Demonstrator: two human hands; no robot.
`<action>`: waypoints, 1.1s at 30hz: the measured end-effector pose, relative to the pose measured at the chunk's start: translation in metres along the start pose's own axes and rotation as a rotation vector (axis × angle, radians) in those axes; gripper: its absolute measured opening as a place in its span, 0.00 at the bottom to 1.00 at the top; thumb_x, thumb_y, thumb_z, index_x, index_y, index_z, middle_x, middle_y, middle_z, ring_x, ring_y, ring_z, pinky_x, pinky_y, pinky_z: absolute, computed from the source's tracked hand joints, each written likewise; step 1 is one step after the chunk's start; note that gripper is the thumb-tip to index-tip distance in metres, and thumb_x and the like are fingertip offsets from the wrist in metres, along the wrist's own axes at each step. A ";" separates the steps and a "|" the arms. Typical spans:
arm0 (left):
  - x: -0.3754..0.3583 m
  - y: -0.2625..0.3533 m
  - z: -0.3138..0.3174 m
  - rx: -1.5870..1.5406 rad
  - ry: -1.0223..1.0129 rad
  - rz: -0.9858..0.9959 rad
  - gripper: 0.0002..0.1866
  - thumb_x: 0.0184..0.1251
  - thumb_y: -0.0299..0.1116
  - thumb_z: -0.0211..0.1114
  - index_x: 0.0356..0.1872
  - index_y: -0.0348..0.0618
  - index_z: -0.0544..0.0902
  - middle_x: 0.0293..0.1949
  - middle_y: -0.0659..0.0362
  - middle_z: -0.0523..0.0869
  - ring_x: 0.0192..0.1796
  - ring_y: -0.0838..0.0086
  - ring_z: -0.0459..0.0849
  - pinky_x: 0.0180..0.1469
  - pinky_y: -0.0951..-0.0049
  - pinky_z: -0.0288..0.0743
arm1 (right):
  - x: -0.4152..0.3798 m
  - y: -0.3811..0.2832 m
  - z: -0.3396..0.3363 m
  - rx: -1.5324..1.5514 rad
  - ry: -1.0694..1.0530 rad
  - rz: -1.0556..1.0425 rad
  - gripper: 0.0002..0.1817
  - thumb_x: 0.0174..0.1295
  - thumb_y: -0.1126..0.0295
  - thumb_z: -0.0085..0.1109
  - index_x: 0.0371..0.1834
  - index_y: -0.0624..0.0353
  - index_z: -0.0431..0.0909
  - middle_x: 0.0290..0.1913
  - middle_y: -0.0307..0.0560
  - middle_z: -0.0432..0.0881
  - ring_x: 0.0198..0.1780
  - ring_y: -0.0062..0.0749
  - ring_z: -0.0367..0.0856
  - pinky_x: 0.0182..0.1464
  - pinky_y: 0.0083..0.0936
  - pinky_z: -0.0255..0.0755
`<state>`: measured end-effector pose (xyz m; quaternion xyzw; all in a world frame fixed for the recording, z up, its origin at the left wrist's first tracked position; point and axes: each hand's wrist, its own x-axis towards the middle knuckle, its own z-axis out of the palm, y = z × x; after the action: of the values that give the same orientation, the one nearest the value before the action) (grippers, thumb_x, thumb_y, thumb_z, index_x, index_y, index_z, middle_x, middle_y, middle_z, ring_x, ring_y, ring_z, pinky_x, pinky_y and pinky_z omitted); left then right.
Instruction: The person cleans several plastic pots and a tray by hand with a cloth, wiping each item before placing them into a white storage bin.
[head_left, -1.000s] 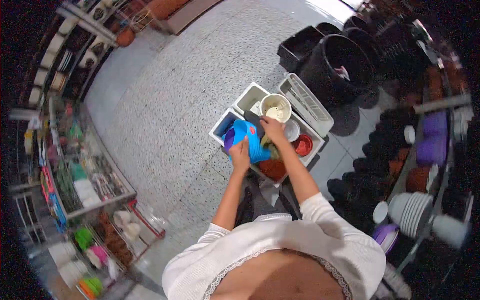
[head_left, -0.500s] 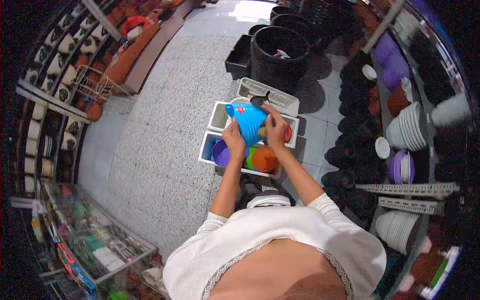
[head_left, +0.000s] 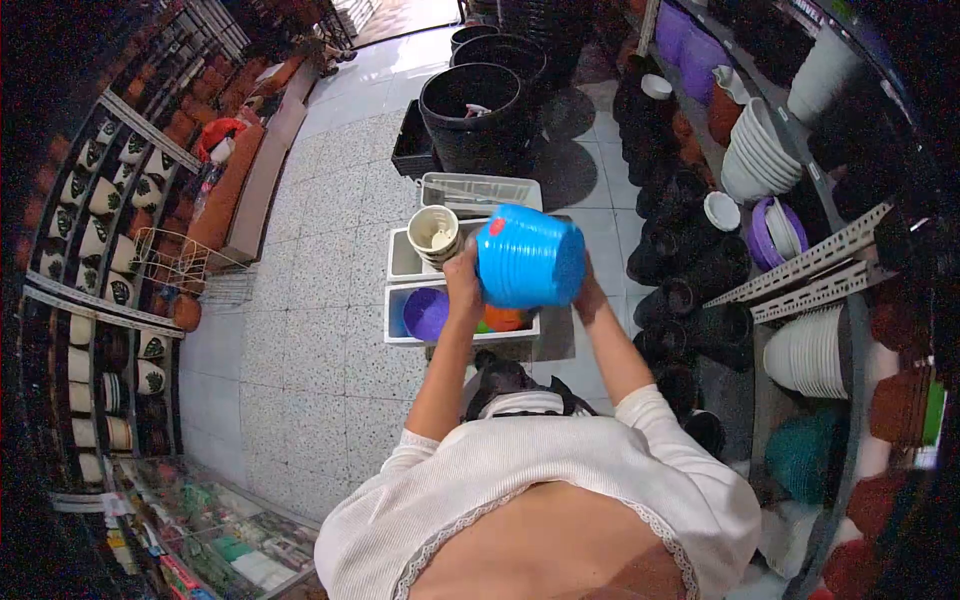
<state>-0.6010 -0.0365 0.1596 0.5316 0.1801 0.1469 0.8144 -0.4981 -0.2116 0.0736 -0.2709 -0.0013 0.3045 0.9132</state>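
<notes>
Both hands hold a stack of blue pots [head_left: 528,257], tilted on its side with a red sticker on it. My left hand [head_left: 463,283] grips its left edge. My right hand [head_left: 588,290] is at its right side, its fingers mostly hidden behind the pots. Cream pots [head_left: 434,232] stand in a white box [head_left: 400,262] behind my left hand. In the nearer white box [head_left: 392,325] sit a purple pot [head_left: 426,314] and an orange pot [head_left: 508,318], partly covered by the blue stack.
Past the boxes are a pale crate [head_left: 480,188] and large black tubs [head_left: 470,105]. Shelves of stacked pots line both sides, with white pots [head_left: 762,155] at the right. A wire rack [head_left: 175,255] and a glass case [head_left: 215,530] are at the left.
The blue stack has moved right and turned, its base now facing right. My right hand has shifted from its top to its far side. The cream pots are now uncovered. The camera view has shifted.
</notes>
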 end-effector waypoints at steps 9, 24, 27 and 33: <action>-0.032 -0.022 -0.048 0.359 0.000 0.062 0.31 0.63 0.55 0.53 0.58 0.42 0.66 0.53 0.53 0.74 0.52 0.71 0.72 0.53 0.71 0.66 | -0.036 -0.020 0.054 -0.968 0.240 -0.243 0.21 0.52 0.51 0.62 0.24 0.63 0.78 0.22 0.37 0.79 0.25 0.30 0.78 0.25 0.33 0.67; -0.016 -0.038 -0.124 -0.326 -0.154 -0.600 0.24 0.52 0.43 0.60 0.50 0.44 0.73 0.44 0.55 0.81 0.42 0.61 0.81 0.43 0.60 0.78 | -0.091 0.112 0.102 -1.911 -0.023 -0.908 0.19 0.50 0.51 0.61 0.16 0.57 0.76 0.18 0.43 0.76 0.22 0.38 0.76 0.29 0.33 0.66; 0.011 -0.024 -0.146 -0.367 -0.171 -0.607 0.24 0.50 0.43 0.60 0.50 0.44 0.73 0.45 0.55 0.80 0.45 0.60 0.79 0.44 0.59 0.78 | -0.063 0.137 0.121 -1.827 0.059 -0.964 0.14 0.47 0.60 0.66 0.18 0.58 0.76 0.21 0.44 0.78 0.25 0.39 0.76 0.29 0.32 0.67; 0.058 -0.002 -0.202 -0.438 -0.223 -0.654 0.25 0.49 0.44 0.64 0.48 0.51 0.69 0.54 0.54 0.70 0.55 0.53 0.71 0.50 0.43 0.74 | 0.022 0.182 0.123 -1.484 0.630 -0.941 0.15 0.56 0.67 0.58 0.16 0.62 0.73 0.17 0.49 0.71 0.19 0.35 0.66 0.24 0.31 0.59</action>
<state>-0.6402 0.1522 0.0750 0.2729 0.2150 -0.1434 0.9267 -0.6019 -0.0167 0.0851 -0.8266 -0.0575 -0.2631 0.4941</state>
